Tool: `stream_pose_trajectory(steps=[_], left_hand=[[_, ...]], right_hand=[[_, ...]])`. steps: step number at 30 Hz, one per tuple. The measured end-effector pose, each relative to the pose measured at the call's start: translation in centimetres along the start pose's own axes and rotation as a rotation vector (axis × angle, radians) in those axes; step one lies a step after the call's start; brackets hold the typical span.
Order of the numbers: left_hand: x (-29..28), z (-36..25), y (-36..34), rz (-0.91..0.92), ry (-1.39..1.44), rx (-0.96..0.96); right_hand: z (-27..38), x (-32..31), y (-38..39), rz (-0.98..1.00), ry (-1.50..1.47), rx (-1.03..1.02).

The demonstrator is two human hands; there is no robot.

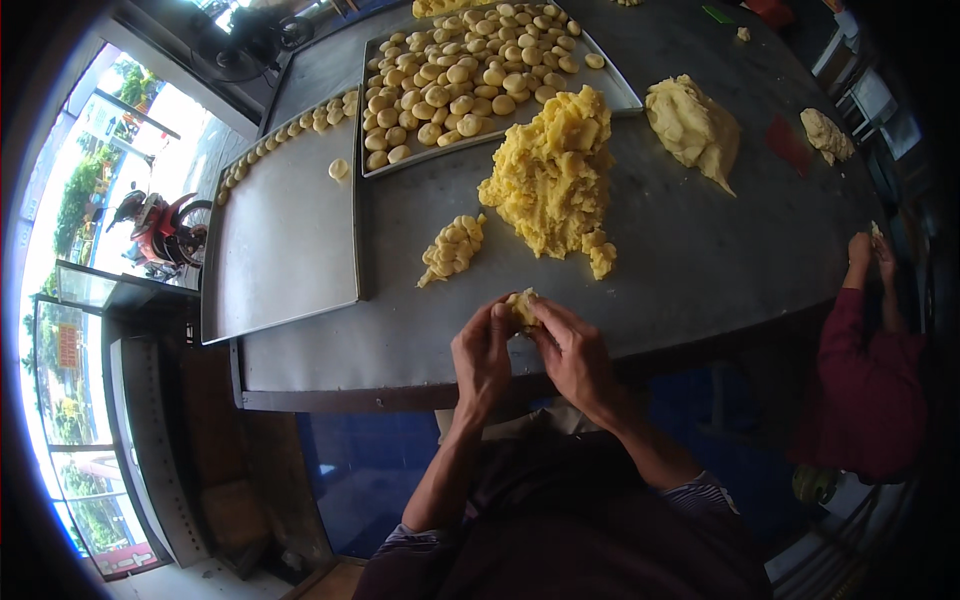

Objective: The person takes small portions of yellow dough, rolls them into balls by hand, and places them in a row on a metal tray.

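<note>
"What did you have closest to you?"

"A small lump of dough (pixel 521 312), over the table (pixel 400 350) by its near edge. My left hand (pixel 483 352) and right hand (pixel 572 352) pinched it from either side, fingertips drawn in narrow around it."

"How did you judge it?"

"Light, and soft enough to dent or tear. I thought it wanted the finger pads low around its sides, with no squeeze through the middle."

"And past that?"

"To the left, a little heap of pale pieces (pixel 452 250), probably sticky enough to need peeling off singly. Behind, the big yellow mound (pixel 555 175): heavy as a whole, I guessed, but crumbly, so best pinched at its loose lower edge."

"Farther still?"

"Right of the mound, a smooth pale dough (pixel 692 130) drawn to a point, likely stretchy; that tail looked the place to grip. Beyond, dough balls (pixel 437 96) crowded a metal tray (pixel 618 92). They seemed easily squashed, so I'd have lifted each from underneath."
</note>
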State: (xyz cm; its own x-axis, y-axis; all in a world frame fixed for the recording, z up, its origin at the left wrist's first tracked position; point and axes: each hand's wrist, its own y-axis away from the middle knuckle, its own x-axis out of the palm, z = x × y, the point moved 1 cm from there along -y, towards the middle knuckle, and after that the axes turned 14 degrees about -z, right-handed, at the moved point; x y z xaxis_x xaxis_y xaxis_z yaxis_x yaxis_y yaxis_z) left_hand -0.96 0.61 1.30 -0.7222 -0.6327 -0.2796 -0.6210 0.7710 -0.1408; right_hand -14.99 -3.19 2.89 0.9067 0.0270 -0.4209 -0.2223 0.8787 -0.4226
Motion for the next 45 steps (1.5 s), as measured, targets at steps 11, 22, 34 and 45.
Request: stream_pose_trajectory(steps=[11, 22, 34, 45], left_hand=[[0.5, 2.5, -2.0, 0.208, -0.235, 0.099], [0.1, 1.4, -2.2, 0.279, -0.053, 0.145], [0.8, 1.1, -2.6, 0.283, -0.146, 0.044], [-0.4, 1.4, -3.2, 0.288, 0.254, -0.072]], right_hand=[[0.7, -0.4, -2.3, 0.106, -0.078, -0.027], [1.3, -0.2, -2.6, 0.189, -0.068, 0.200], [-2.3, -2.3, -7.5, -0.182, 0.253, 0.031], [-7.9, -0.3, -9.5, -0.148, 0.624, 0.016]])
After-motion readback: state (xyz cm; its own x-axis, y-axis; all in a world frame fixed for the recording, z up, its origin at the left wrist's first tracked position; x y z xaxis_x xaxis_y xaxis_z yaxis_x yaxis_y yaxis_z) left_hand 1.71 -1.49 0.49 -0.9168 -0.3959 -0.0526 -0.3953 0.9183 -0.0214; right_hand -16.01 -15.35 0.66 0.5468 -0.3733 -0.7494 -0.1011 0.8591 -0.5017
